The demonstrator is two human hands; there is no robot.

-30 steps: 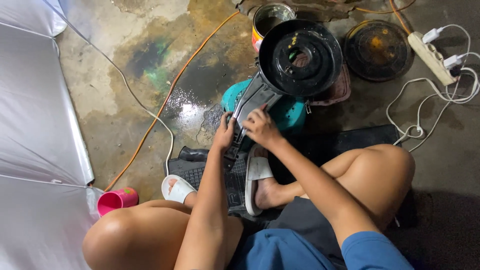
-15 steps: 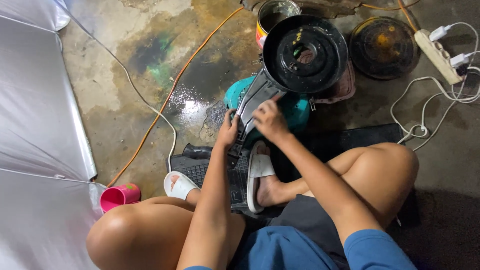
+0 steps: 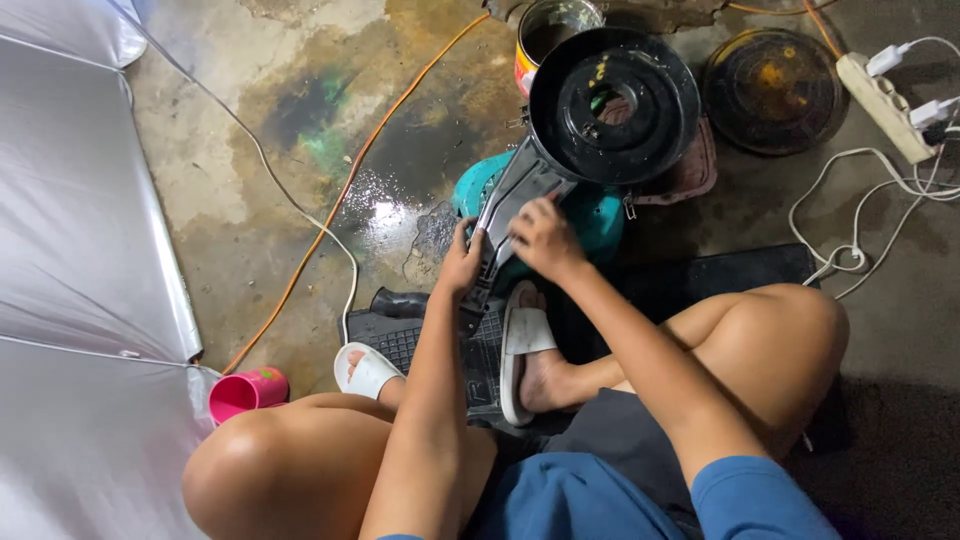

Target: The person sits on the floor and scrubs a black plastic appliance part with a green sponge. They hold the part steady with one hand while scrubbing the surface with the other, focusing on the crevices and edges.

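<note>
Going left to right: one silver sheet [image 3: 70, 250] covers the left edge. At about 7 o'clock stands one pink cup [image 3: 247, 392]. Two cables cross the stained floor [image 3: 200, 200] here, one orange cable [image 3: 340, 200] and one thin white cable [image 3: 270, 165].

Near the centre, two white sandals [image 3: 520, 345] rest on one black ribbed mat [image 3: 400, 340]. The left hand [image 3: 460, 265] is curled around the left edge of the black air-cleaner housing [image 3: 610, 105], gripping its grey snout. The right hand [image 3: 540, 238], fingers bent, presses on top of that snout. The housing's round drum sits at 12 o'clock, over one teal container [image 3: 590, 215].

One paint can [image 3: 545, 25] stands at 12 o'clock behind it. At 1 o'clock lies one round dark lid [image 3: 775, 90]. At 2 o'clock, one white power strip [image 3: 885, 95] carries two plugs.
</note>
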